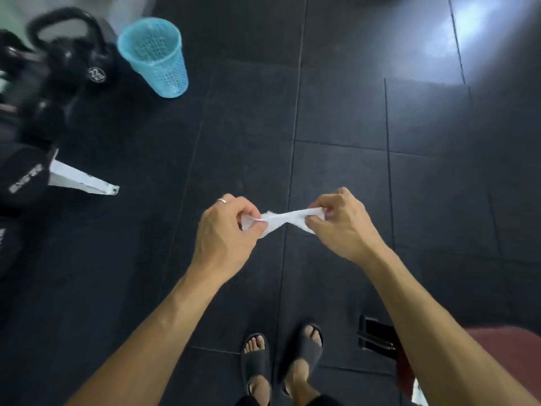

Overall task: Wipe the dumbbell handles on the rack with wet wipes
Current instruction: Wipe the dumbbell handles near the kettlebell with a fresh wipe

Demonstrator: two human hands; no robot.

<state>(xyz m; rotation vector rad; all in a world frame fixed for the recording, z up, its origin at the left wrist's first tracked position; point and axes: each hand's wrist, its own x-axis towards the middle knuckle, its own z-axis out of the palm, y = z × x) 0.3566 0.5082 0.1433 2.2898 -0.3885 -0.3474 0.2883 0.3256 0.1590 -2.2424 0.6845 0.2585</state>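
A white wet wipe [282,219] is stretched between both hands over the dark floor. My left hand [225,230] pinches its left end, and a ring shows on one finger. My right hand [341,221] pinches the right end. Black dumbbells [20,177] sit on a rack at the left edge, blurred; the rack's white foot [82,180] juts onto the floor. No dumbbell handle shows clearly. Both hands are well to the right of the rack.
A light blue mesh waste basket [156,57] stands on the floor at the upper left, beside black kettlebells [76,51]. Dark rubber floor tiles [336,112] fill the view. My feet in dark slides [281,364] are at the bottom; a reddish padded seat [497,341] is lower right.
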